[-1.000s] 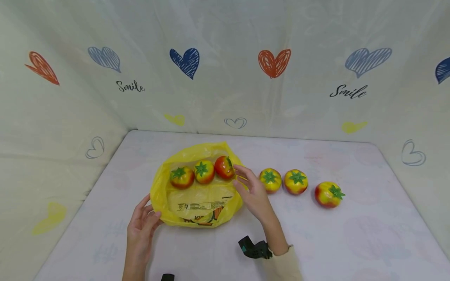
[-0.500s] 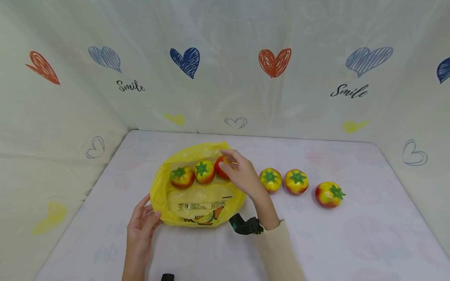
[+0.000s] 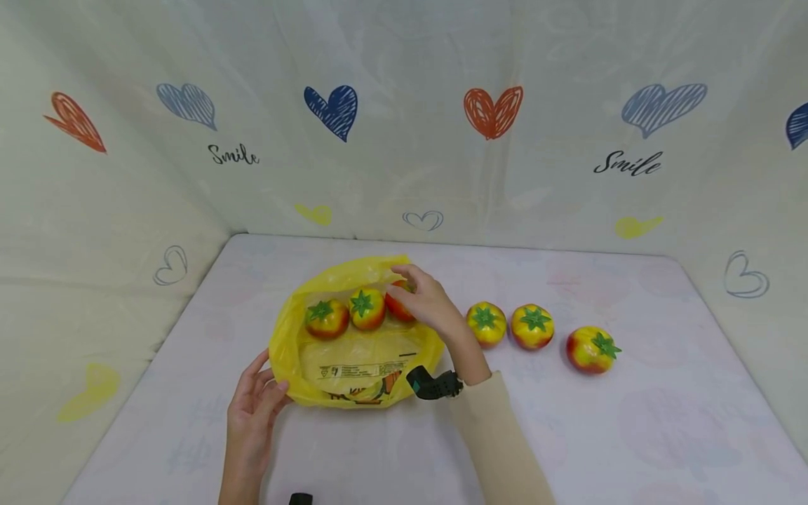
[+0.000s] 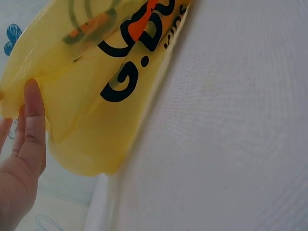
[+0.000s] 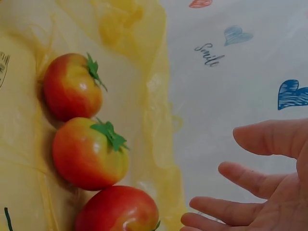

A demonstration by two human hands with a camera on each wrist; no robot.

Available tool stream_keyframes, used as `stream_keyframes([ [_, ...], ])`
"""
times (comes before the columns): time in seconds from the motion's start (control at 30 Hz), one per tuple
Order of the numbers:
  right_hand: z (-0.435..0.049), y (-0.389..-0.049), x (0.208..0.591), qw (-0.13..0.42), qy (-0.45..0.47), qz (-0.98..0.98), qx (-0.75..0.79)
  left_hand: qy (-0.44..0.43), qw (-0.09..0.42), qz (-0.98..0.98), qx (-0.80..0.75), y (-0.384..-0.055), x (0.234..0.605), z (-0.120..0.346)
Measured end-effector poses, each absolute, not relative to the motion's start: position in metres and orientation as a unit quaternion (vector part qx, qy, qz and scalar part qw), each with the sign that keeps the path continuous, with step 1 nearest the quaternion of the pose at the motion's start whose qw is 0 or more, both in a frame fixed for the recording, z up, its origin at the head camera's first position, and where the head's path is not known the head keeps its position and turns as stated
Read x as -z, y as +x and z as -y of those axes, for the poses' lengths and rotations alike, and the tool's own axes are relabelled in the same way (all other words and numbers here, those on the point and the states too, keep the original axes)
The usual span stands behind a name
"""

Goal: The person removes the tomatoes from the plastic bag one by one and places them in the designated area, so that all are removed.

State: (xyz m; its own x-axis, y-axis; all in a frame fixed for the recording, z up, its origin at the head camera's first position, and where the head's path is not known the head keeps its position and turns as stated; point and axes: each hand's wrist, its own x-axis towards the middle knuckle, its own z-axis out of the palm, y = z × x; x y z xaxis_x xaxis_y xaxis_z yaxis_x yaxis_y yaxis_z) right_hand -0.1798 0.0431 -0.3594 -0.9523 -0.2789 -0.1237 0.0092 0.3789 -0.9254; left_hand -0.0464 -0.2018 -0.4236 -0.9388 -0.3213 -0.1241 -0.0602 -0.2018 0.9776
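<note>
A yellow plastic bag (image 3: 287,351) lies with its mouth spread wide, showing print on its inside. My left hand (image 3: 252,414) touches the bag's left side, its fingers nearly straight against the plastic in the left wrist view. Three red-and-yellow tomatoes with green leaf tops sit in a row in the bag: a left tomato (image 3: 327,320), a middle tomato (image 3: 367,308) and a right tomato (image 3: 399,303). My right hand (image 3: 432,298) is over the bag's right rim and partly hides the right tomato. The right wrist view shows its fingers spread, holding nothing.
To the right of the bag, a near tomato (image 3: 486,325), another tomato (image 3: 532,327) and a farther one (image 3: 593,350) rest on the pale table (image 3: 631,421). A white cloth backdrop (image 3: 404,168) with hearts and "Smile" lettering stands behind and at the sides.
My right hand has moved from the bag's right rim up and leftward, over the right tomato. My left hand and the tomatoes have stayed where they were.
</note>
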Motion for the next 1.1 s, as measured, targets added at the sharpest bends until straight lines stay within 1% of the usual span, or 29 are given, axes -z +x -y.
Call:
stream_keyframes([
  [0.13,-0.043,-0.181,0.364,0.127,-0.075,-0.833,0.533,0.149,0.088,0.625,0.761,-0.046,0.423,0.202],
  [0.53,-0.035,-0.188,0.381,0.139,-0.046,-0.854,0.500,0.156,0.088,0.628,0.758,-0.046,0.423,0.202],
  [0.77,-0.032,-0.192,0.391,0.131,-0.055,-0.862,0.487,0.148,0.090,0.623,0.763,-0.045,0.423,0.203],
  [1.1,-0.031,-0.192,0.394,0.142,-0.051,-0.865,0.478,0.145,0.090,0.623,0.763,-0.046,0.424,0.203],
])
